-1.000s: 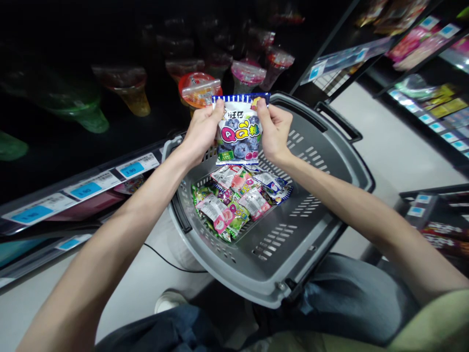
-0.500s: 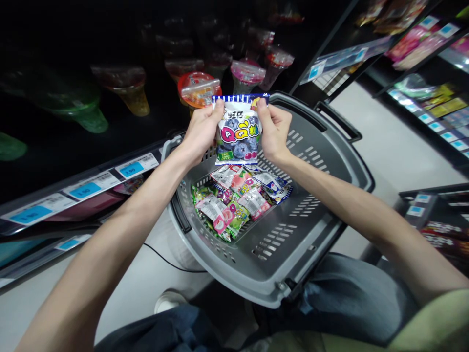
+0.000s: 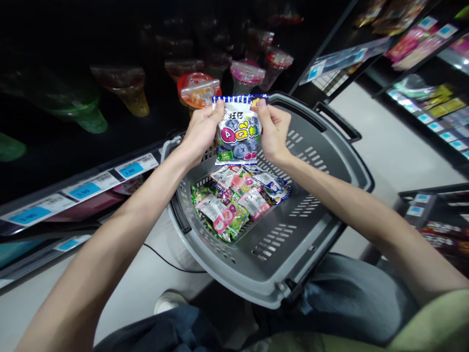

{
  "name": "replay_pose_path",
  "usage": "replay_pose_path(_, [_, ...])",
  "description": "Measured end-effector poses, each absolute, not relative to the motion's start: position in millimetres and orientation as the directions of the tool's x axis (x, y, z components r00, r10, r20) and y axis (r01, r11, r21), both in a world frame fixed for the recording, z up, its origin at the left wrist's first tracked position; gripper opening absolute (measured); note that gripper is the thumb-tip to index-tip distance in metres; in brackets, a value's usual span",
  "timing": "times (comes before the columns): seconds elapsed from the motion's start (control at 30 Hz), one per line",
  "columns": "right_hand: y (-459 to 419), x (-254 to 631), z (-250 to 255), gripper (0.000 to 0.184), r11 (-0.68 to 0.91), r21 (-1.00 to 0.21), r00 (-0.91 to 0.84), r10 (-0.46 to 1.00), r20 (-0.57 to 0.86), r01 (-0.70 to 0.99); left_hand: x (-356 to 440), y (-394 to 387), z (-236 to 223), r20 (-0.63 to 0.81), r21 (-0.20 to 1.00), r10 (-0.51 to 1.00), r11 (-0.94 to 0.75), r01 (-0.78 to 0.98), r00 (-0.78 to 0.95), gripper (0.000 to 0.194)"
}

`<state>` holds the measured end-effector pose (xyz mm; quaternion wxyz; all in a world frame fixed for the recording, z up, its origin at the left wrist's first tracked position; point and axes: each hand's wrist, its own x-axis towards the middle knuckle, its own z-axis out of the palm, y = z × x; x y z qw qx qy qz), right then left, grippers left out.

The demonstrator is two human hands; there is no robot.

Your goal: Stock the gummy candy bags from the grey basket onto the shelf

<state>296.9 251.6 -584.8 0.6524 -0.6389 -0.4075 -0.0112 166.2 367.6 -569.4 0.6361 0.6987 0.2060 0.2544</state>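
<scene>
A blue and white bag of blueberry gummy candy point(image 3: 239, 134), marked "QQ", is held upright above the basket with its printed front facing me. My left hand point(image 3: 204, 128) pinches its upper left corner, thumb in front. The upper right corner is gripped by my right hand point(image 3: 274, 129) in the same way; the fingers behind the bag are hidden. Below it, several candy bags point(image 3: 234, 203) in pink, green and blue lie heaped on the floor of a grey shopping basket point(image 3: 249, 288).
Beyond the basket is a dark shelf with plastic cups under clear lids, among them an orange-topped cup point(image 3: 200, 89). Price tags point(image 3: 84, 188) line the shelf edge on the left. More shelves point(image 3: 436, 107) with packaged goods stand right. A thin black cable point(image 3: 164, 261) crosses the floor.
</scene>
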Motion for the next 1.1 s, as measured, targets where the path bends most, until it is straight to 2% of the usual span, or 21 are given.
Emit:
replay_pose_path(0.2, [251.8,298.2,-586.8,0.067,0.171,-0.857,0.683,0.538,0.494,0.486,165.9,367.3,-569.6,0.085,0.995,0.610,-0.099,-0.030,0.788,0.070])
replay_pose_path(0.4, [252.6,297.9,-586.5,0.067,0.183,-0.820,0.669,0.497,0.553,0.542,166.5,368.2,-570.9,0.092,0.995,0.610,-0.093,-0.044,0.787,0.068])
replay_pose_path(0.7, [252.3,299.6,-588.9,0.064,0.157,-0.828,0.668,0.520,0.532,0.538,167.8,368.9,-572.6,0.092,0.994,0.610,-0.104,-0.036,0.787,0.076])
replay_pose_path(0.93, [252.7,296.0,-585.1,0.065,0.145,-0.819,0.670,0.505,0.544,0.555,167.4,368.9,-572.4,0.109,0.993,0.605,-0.094,-0.065,0.788,0.069])
replay_pose_path(1.1, [252.8,298.7,-588.2,0.065,0.139,-0.824,0.665,0.524,0.532,0.549,167.2,368.3,-571.4,0.097,0.995,0.595,-0.085,-0.057,0.798,0.072])
